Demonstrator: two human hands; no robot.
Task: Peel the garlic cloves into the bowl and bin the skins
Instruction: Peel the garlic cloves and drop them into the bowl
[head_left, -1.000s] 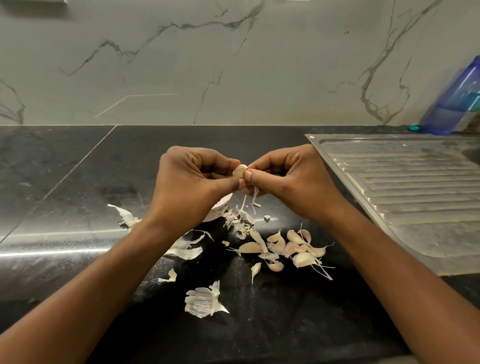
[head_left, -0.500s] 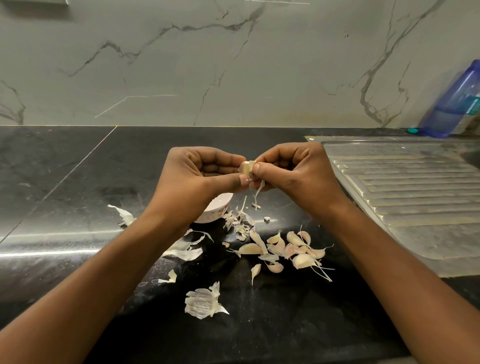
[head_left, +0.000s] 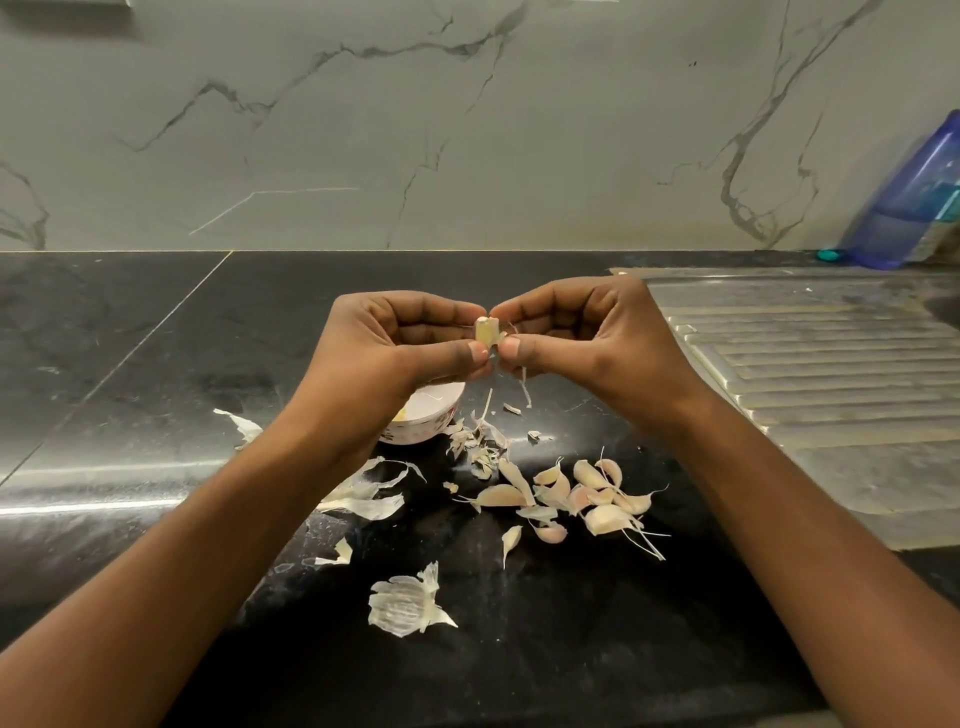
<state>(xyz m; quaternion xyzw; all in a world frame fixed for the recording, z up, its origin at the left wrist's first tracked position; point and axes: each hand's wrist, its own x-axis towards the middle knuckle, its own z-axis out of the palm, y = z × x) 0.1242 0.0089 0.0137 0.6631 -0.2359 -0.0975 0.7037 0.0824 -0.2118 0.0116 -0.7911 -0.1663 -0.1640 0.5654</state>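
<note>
**Containers.** I log a small white bowl (head_left: 423, 432) on the counter, left of centre, mostly hidden under the left wrist. A pale yellow patch shows inside it near the covered side; I cannot tell how many pieces that is. At the far right a blue translucent bottle (head_left: 914, 197) sits against the wall at the back of the counter, contents unreadable. A small teal object (head_left: 828, 255) lies just beside its base.

**Surface and room.** The counter (head_left: 156, 364) is black polished stone with a bright reflected streak along its left part. Papery skins (head_left: 408, 603) lie loose on it: one scrap left of the bowl, a larger bunch against the left forearm, and a fan-shaped piece nearest me. To their right, a cluster of unpeeled cloves (head_left: 587, 499) lies between the two forearms, with fine scraps between it and the bowl. A ribbed steel drainboard (head_left: 810, 374) takes up the right side. Behind everything is a grey-veined marble wall (head_left: 467, 130).

**Hands.** Both are raised over the counter, above the bowl's far side.
- The left hand (head_left: 400, 343) has its fingers curled, and its thumb and forefinger pinch the left side of a garlic clove (head_left: 488, 332).
- The clove stands upright in the air between the hands, partly bared.
- The right hand (head_left: 587, 332) mirrors the left, with thumb and forefinger pinching the clove's right edge.
- A thin strip of skin (head_left: 525, 387) hangs below the right thumb.
</note>
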